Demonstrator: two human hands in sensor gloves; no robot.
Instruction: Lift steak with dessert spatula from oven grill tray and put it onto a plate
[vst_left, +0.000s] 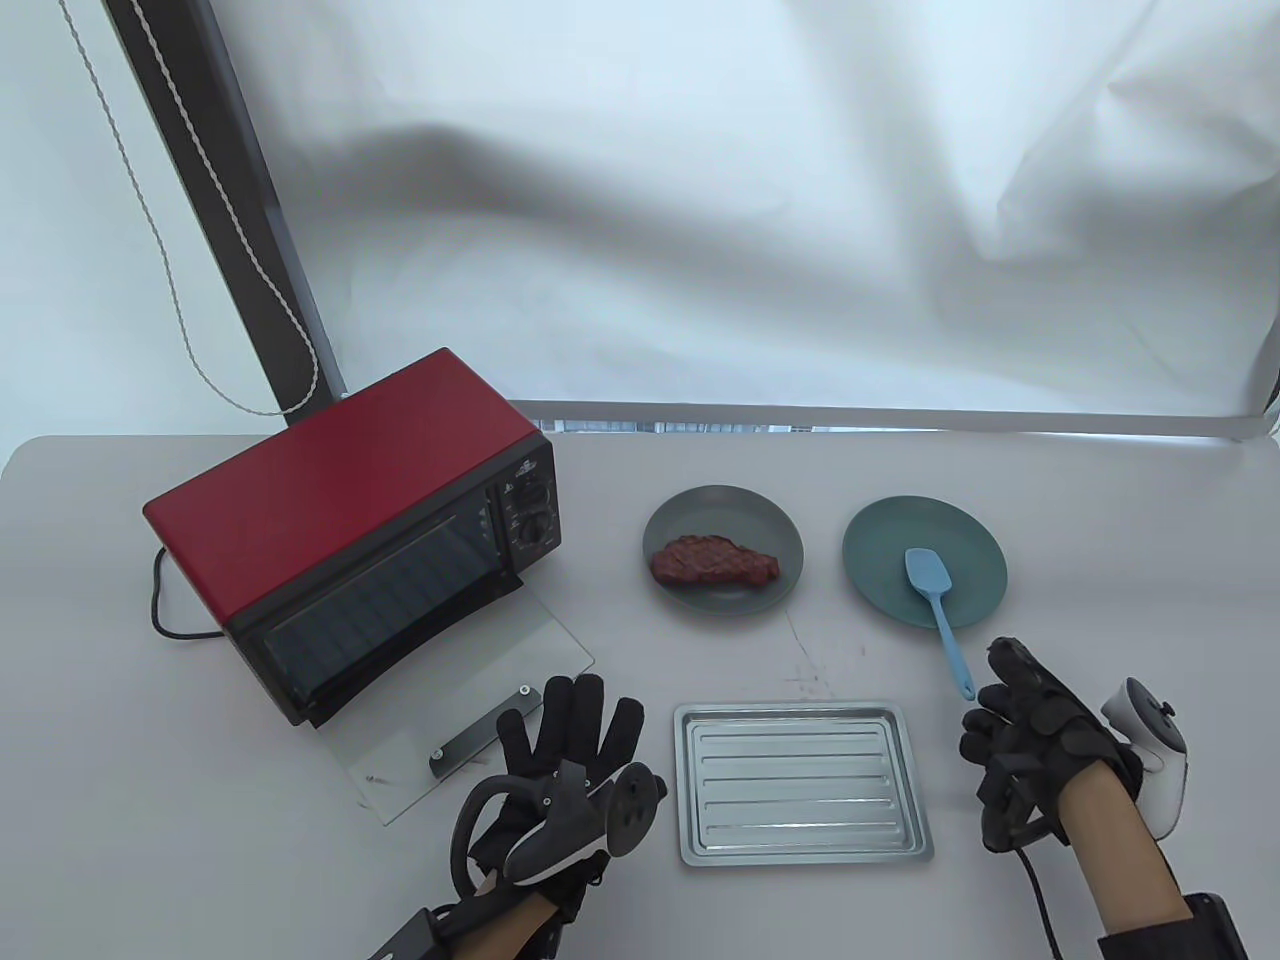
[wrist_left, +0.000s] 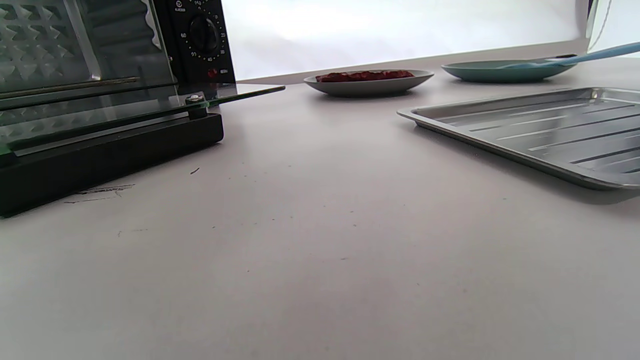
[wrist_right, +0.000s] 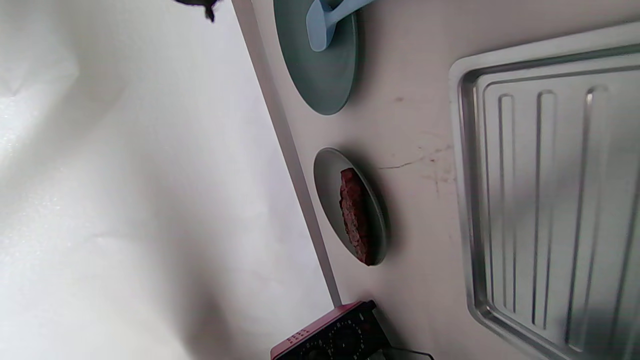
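The reddish-brown steak (vst_left: 715, 561) (wrist_left: 365, 76) (wrist_right: 354, 216) lies on a grey plate (vst_left: 690, 510) (wrist_left: 370, 87) (wrist_right: 325, 185). A light blue dessert spatula (vst_left: 937, 610) (wrist_left: 575, 57) (wrist_right: 325, 22) rests with its blade on a teal plate (vst_left: 880, 545) (wrist_left: 480, 72) (wrist_right: 310, 75), handle pointing toward me. The silver oven grill tray (vst_left: 800, 782) (wrist_left: 545, 132) (wrist_right: 550, 190) is bare. My right hand (vst_left: 1020, 725) hovers with loosely curled fingers just below the spatula's handle end, holding nothing. My left hand (vst_left: 565, 735) lies flat, fingers spread, left of the tray.
A red toaster oven (vst_left: 350, 530) (wrist_left: 95, 85) (wrist_right: 330, 337) sits at the left with its glass door (vst_left: 470, 700) folded down onto the table, close to my left fingers. Its black cord (vst_left: 160, 605) trails off the oven's left side.
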